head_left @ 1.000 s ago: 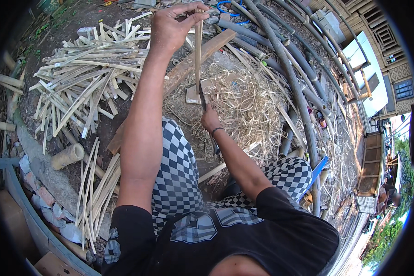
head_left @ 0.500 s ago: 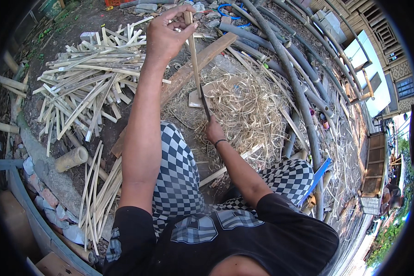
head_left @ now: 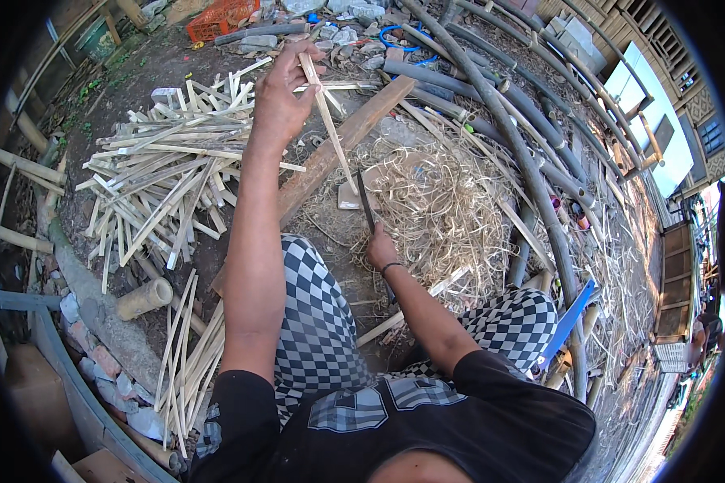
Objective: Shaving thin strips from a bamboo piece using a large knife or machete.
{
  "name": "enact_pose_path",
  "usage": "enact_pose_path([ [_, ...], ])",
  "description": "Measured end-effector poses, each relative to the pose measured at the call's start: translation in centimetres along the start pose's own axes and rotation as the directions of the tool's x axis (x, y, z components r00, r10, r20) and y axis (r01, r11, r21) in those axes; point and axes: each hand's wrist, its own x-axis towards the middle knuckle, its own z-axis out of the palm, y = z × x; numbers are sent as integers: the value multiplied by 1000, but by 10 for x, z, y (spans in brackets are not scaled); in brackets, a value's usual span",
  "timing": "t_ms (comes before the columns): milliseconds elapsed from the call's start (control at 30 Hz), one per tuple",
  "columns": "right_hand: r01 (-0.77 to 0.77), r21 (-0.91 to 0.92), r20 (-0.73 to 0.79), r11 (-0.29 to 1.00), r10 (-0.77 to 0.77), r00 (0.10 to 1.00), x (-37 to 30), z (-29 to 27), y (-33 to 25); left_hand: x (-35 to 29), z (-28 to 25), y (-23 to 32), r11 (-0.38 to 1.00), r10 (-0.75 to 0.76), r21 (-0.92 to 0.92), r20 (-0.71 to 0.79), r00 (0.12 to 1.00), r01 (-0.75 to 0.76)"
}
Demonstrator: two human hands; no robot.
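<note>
At the upper middle, my left hand (head_left: 284, 92) grips a pale bamboo strip (head_left: 331, 127) near its upper end, and the strip slants down to the right. My right hand (head_left: 381, 248), with a dark band at the wrist, is closed round the handle of a knife (head_left: 366, 201). The dark blade points up and away from me, its tip beside the strip's lower end; whether they touch I cannot tell. Close by the strip's lower end lies a small pale wooden block (head_left: 348, 198). A heap of curly bamboo shavings (head_left: 447, 213) spreads right of the knife.
A wooden plank (head_left: 354, 137) runs diagonally behind the strip. On the left lie a large pile of bamboo strips (head_left: 165, 165), a smaller bundle (head_left: 189, 362) and a cut bamboo piece (head_left: 143, 299). Long bamboo poles (head_left: 507, 121) cross the right side. An orange crate (head_left: 221, 20) stands far back.
The strip now leans more, its lower end left of the blade instead of in line with it. My left hand is slightly lower. The whole view has shifted a little.
</note>
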Motion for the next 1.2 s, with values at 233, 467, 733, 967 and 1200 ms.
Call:
enact_pose_path([
  [233,-53,9,7,999,53,999,-2,-2,-5,1,0,1,998,-19,67,29,999,17],
  [467,19,9,-13,1000,-19,1000,8,4,15,5,6,4,999,-5,40,20,1000,4],
  [733,-87,-4,76,996,87,993,-9,-14,-5,3,4,1,986,33,163,-14,999,-30],
  [967,-154,-7,85,988,154,984,-20,-28,-18,1,7,8,986,4,166,13,1000,-6],
  [1200,-116,-15,71,993,117,991,-22,-25,-16,-1,3,13,987,-27,161,39,999,20],
])
